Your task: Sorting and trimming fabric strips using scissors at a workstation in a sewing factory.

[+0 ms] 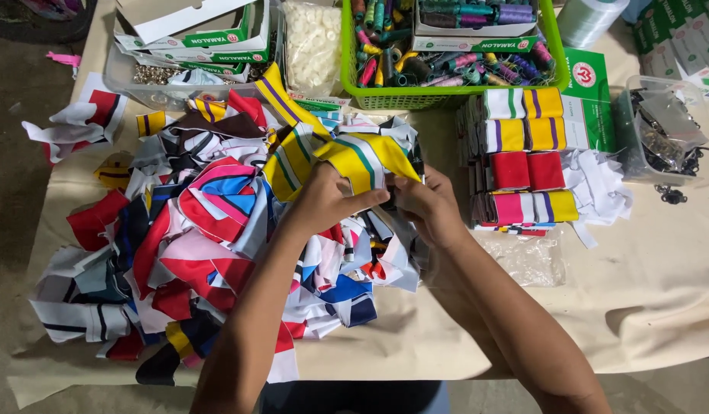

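Green basket (446, 98) holds thread spools (416, 65). Both hands, left (324, 201) and right (427, 205), pinch a yellow striped strip (366, 157) above the scrap pile (209, 238).

White and green cardboard boxes (209, 34) lie stacked at the top left. Another flat white and green box (473, 27) sits inside the green basket (446, 96). A green box (592, 100) stands right of the basket, and more white and green boxes (680, 38) fill the top right corner.
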